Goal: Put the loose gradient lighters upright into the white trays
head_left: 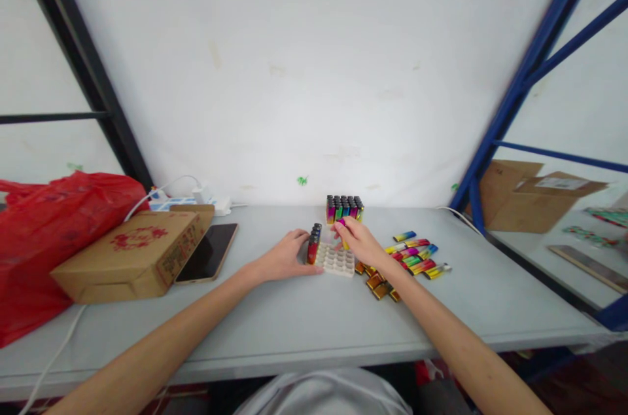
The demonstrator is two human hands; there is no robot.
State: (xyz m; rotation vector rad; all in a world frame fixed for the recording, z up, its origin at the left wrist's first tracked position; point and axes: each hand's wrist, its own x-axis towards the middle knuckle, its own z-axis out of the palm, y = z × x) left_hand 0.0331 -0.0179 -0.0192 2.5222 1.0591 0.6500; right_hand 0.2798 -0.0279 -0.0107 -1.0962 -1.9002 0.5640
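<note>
A white tray with rows of round holes (338,260) lies on the table in front of me. Along its left side stands a row of dark-topped lighters (314,244), red at the lower front. My left hand (289,256) steadies the tray from the left, thumb at the near corner and fingers curled behind the lighter row. Over the tray's right part, my right hand (357,240) pinches a magenta and yellow lighter (342,224); my fingers cover part of it. Loose colourful lighters (415,256) lie to the right, with gold ones (377,285) partly behind my right forearm.
A block of upright lighters (345,207) stands near the wall. On the left are a tablet (209,252), a cardboard box (132,251), a red plastic bag (63,238) and a power strip (216,204). A blue metal frame (510,101) borders the right side, with an open carton (520,199) beyond.
</note>
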